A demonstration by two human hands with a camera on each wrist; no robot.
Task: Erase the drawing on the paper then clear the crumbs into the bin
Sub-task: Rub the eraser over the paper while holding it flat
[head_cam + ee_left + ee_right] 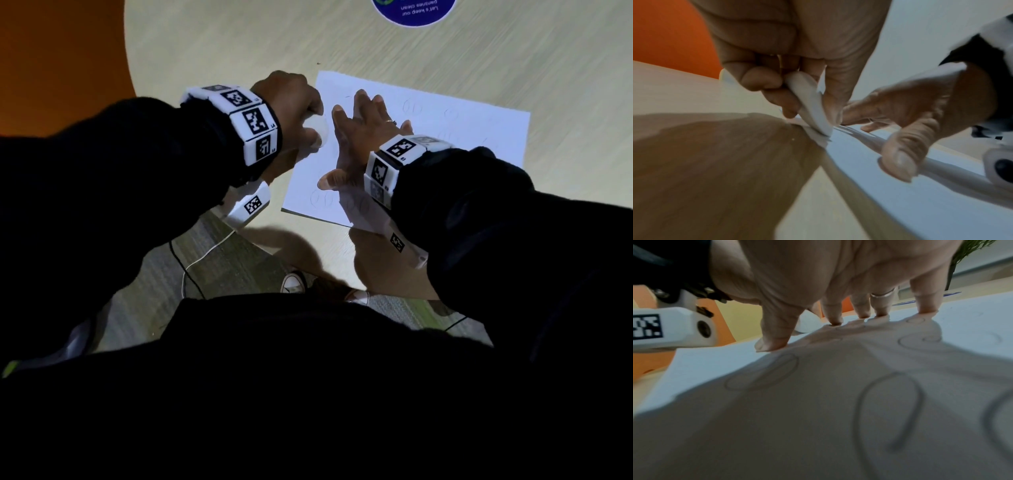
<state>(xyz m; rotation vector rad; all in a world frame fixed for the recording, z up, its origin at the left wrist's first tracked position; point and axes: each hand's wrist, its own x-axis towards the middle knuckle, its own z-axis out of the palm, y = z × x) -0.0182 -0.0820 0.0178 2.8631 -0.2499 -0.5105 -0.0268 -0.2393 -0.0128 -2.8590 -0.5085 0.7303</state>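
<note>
eraser tilted, tip on paper

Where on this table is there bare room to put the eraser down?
Bare tabletop lies beyond the paper, between its far edge and the blue sticker, and right of the paper. It is crowded at the paper's left edge, where the left hand holds the eraser beside the flat right hand.

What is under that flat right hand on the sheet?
The right hand presses the white paper sheet onto the pale wooden table. Faint pencil loops show beneath the palm; whatever lies under the fingertips themselves is covered.
</note>
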